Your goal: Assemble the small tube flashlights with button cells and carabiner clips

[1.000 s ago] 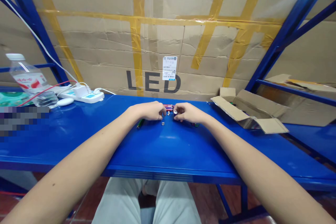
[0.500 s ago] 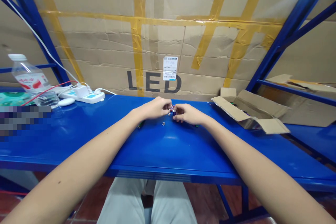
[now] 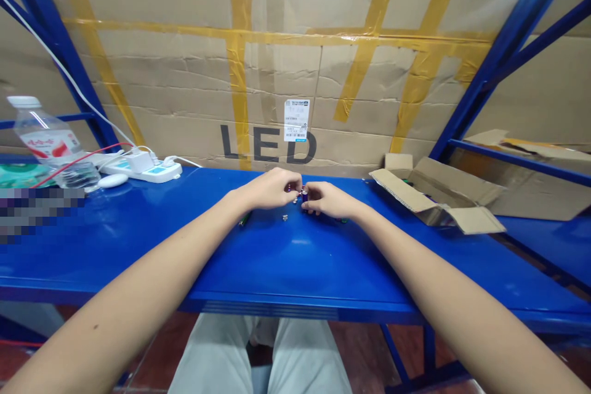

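Observation:
My right hand [image 3: 325,199] is closed around a small purple metal cylinder [image 3: 305,196], which stands roughly upright at the fingertips. Just left of it, my left hand [image 3: 275,189] is curled with thumb and fingertips pinched together. Small reddish-purple and shiny bits show by these fingers, too small to name. Nearer to me, a small silver metal piece [image 3: 285,218], perhaps a spring, lies on the blue table [image 3: 295,271]. A slim green piece [image 3: 245,219] rests beneath my left wrist, and another green piece [image 3: 341,220] is partly hidden under my right hand.
An open cardboard box [image 3: 434,197] stands to the right. At the left are a plastic bottle [image 3: 50,144], a white power strip [image 3: 152,169] with cables, and a white oval object [image 3: 113,181]. A large carton [image 3: 184,92] marked LED rises behind the table, between blue frame posts.
The view has shifted slightly. The purple cylinder in my right hand looks more upright. The reddish bit that showed between my hands now shows partly under my left fingers.

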Available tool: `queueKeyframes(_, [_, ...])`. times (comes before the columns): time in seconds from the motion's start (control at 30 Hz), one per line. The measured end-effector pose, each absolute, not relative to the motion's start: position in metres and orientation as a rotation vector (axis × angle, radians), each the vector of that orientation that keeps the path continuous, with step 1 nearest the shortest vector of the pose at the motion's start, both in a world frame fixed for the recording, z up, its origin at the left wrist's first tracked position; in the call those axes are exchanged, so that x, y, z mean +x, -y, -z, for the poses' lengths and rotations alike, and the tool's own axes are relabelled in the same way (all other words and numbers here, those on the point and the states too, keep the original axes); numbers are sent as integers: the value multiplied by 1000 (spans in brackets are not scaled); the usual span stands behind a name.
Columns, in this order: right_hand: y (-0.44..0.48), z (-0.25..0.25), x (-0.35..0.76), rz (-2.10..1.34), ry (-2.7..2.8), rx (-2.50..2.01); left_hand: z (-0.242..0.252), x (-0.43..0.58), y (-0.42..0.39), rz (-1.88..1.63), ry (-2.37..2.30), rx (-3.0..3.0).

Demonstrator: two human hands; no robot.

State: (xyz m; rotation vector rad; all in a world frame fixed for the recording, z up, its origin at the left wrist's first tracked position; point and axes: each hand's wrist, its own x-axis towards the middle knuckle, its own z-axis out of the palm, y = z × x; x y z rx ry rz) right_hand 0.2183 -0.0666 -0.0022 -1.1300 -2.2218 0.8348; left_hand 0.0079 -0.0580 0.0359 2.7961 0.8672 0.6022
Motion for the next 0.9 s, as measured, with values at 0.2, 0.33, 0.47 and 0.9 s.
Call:
queueKeyframes(0.2, [67,2,218,-745,2253,-1160,-42,-1,62,80,-1074,2570])
queueKeyframes(0.33, [68,1,216,-666,2276,-1150,-35,2,60,5,-1051,2599])
queueKeyframes(0.47, [68,0,216,-553,2283,-1146,-33,6,55,-664,-1038,2670])
queueKeyframes(0.9, [61,9,216,-123,2285,-1040,-24,11,54,-824,-954,2523])
